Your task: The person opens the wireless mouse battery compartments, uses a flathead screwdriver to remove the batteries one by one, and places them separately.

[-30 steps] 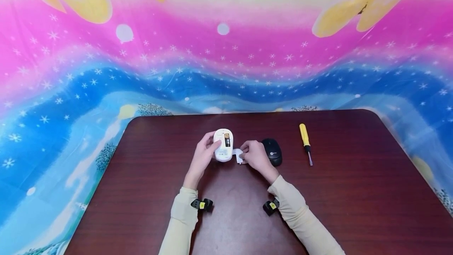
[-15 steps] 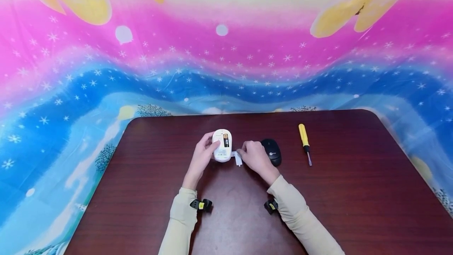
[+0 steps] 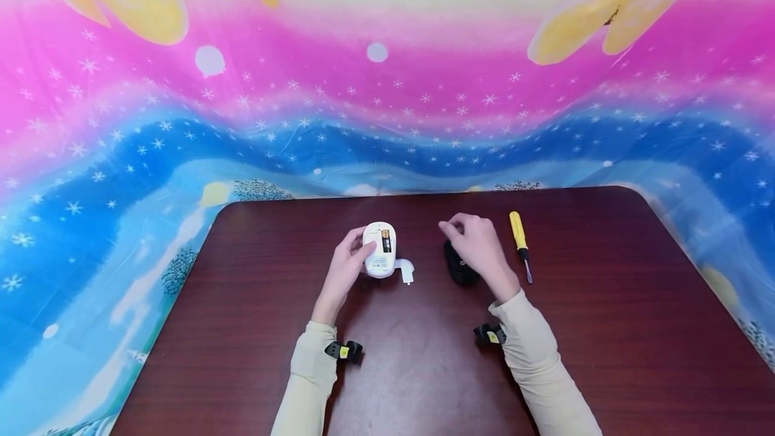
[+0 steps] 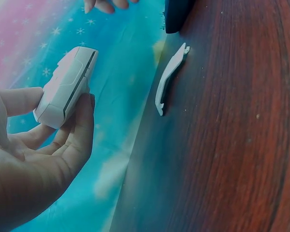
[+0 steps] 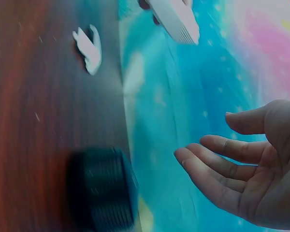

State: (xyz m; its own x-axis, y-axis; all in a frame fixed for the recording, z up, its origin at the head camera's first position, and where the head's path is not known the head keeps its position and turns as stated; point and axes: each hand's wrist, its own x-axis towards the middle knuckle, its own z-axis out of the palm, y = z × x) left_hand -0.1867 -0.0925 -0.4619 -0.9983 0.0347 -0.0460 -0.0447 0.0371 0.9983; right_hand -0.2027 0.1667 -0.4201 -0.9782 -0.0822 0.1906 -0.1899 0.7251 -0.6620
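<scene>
My left hand (image 3: 344, 266) grips a white computer mouse (image 3: 380, 265) between thumb and fingers, raised over the table. Its underside faces up toward the head view, where a battery (image 3: 387, 241) shows in the uncovered compartment. Just right of the mouse, the white battery cover (image 3: 408, 272) lies on the tabletop. My right hand (image 3: 481, 245) hovers over a black mouse (image 3: 461, 269), partly hiding it. In the right wrist view that hand (image 5: 251, 166) has loosely bent fingers, thumb apart, and nothing between them.
A yellow-handled screwdriver (image 3: 519, 237) lies to the right of the black mouse. The dark red wooden table (image 3: 272, 241) ends at a back edge against a colourful printed cloth (image 3: 363, 133).
My right hand has let go of the battery cover, leaving it on the table, and moved right and back over the black mouse. The left hand keeps holding the white mouse almost still.
</scene>
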